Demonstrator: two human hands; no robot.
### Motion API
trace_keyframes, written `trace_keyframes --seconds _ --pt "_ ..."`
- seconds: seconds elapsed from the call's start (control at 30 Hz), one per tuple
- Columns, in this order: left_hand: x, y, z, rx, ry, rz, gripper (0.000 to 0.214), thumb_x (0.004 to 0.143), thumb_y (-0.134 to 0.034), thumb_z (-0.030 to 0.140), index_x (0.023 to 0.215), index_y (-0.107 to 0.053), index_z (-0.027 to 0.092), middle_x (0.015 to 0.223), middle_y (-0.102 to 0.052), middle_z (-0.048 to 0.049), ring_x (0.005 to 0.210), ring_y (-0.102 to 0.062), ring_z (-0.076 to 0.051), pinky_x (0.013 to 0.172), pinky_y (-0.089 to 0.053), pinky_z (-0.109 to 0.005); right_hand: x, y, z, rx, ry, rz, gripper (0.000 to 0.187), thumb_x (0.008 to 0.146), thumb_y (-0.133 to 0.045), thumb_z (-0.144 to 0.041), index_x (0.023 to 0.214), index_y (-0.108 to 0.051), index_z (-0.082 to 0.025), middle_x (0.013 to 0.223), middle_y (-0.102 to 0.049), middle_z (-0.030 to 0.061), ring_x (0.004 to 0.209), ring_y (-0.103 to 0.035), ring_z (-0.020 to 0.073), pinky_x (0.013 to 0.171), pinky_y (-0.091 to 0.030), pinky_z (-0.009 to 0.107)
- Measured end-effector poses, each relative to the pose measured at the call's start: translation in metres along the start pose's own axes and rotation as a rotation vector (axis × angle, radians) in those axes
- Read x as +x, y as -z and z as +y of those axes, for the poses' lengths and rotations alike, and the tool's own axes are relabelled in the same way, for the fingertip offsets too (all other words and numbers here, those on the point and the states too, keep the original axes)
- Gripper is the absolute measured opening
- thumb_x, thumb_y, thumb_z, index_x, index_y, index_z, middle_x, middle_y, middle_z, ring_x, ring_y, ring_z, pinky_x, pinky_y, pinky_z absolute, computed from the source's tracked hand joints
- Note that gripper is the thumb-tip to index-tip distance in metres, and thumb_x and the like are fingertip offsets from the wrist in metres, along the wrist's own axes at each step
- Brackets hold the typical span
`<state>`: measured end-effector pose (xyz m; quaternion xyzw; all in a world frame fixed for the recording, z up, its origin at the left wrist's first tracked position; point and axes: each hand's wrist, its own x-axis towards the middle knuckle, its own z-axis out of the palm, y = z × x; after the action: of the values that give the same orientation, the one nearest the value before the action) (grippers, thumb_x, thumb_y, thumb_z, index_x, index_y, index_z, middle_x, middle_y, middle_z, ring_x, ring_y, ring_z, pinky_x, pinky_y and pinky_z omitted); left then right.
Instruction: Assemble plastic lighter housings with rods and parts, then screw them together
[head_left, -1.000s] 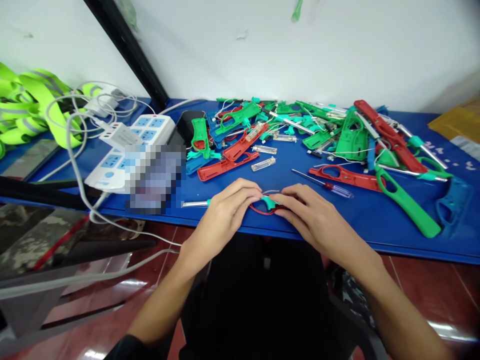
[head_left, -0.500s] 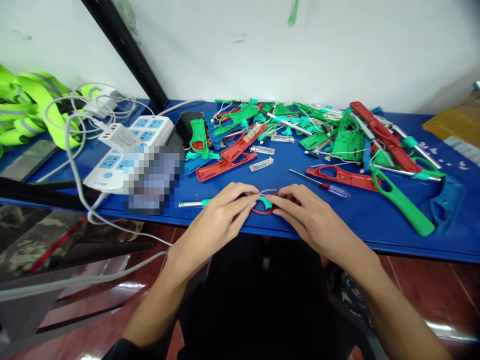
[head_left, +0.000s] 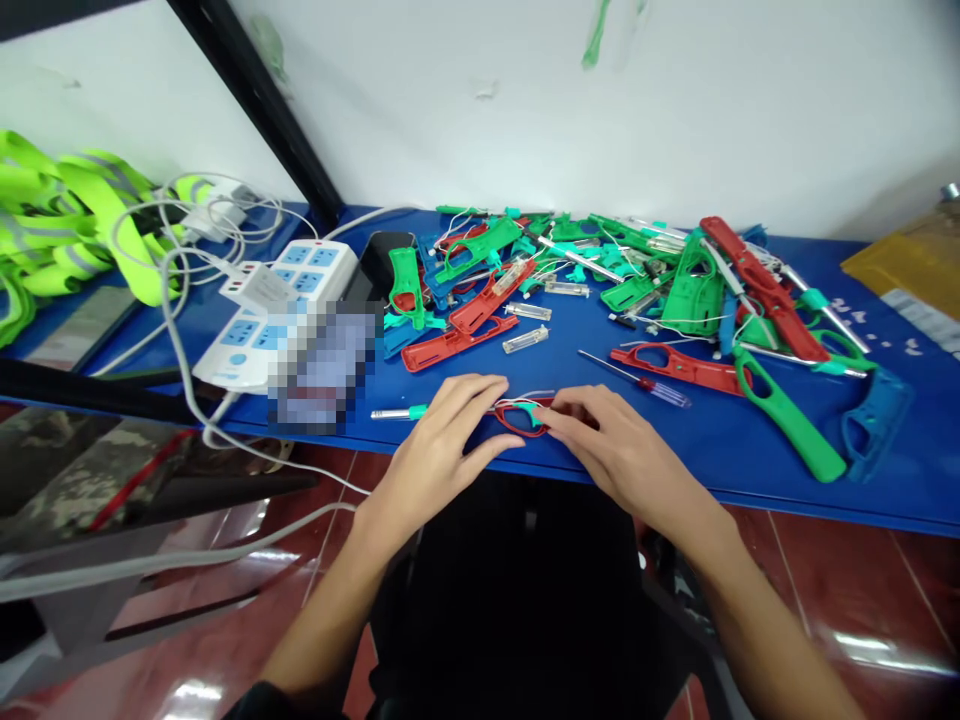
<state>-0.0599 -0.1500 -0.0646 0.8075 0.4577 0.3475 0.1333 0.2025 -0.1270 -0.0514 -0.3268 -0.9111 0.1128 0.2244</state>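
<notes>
A stick lighter with a red casing (head_left: pixel 516 428), a teal trigger (head_left: pixel 531 410) and a metal tube (head_left: pixel 390 413) lies near the table's front edge. White wires run along the casing's top. My left hand (head_left: pixel 450 430) arches over the tube end of the lighter, its thumb spread apart from its fingers. My right hand (head_left: pixel 611 435) grips the other end, fingertips beside the trigger. Its palm hides much of the casing's handle. Behind it lies a screwdriver (head_left: pixel 666 392) with a clear purplish handle, next to a red casing half (head_left: pixel 694 368).
A heap of green, red and blue lighter parts (head_left: pixel 480 250) spreads along the wall. Clear fuel tanks (head_left: pixel 526 340) lie before it. A white power strip (head_left: pixel 311 270) and a blurred phone (head_left: pixel 330 370) stand left. A green casing half (head_left: pixel 795 415) lies right.
My left hand's thumb and fingers have parted and uncovered more of the lighter. The right hand stays at the lighter's other end. The whole view has shifted slightly.
</notes>
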Motion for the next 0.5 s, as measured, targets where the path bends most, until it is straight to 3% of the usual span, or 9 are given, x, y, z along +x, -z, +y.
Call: trace_keyframes --seconds 0.2,0.5 --pt "0.0023 -0.0031 0.0021 -0.058 0.020 0.025 0.026 0.102 -0.075 0.029 0.127 -0.073 0.021 0.138 -0.073 -0.0124 0.129 -0.069 -0.026 0.111 -0.061 -0.050 0.0021 0.0021 -0.0016 0.002 -0.018 -0.017 0.036 0.114 -0.049 -0.014 0.146 -0.065 -0.021 0.131 -0.070 0.0149 0.108 -0.068 0.0256 0.093 -0.061 0.045" --pt "0.0007 -0.0042 0.0027 -0.074 0.054 0.045 0.037 0.102 -0.076 0.029 0.137 -0.068 0.022 0.139 -0.072 -0.0121 0.129 -0.070 -0.026 0.109 -0.062 -0.047 0.0013 0.0012 -0.0043 0.024 -0.081 -0.015 0.038 0.113 -0.056 -0.021 0.151 -0.061 -0.021 0.130 -0.071 0.0147 0.112 -0.068 0.0273 0.096 -0.061 0.048"
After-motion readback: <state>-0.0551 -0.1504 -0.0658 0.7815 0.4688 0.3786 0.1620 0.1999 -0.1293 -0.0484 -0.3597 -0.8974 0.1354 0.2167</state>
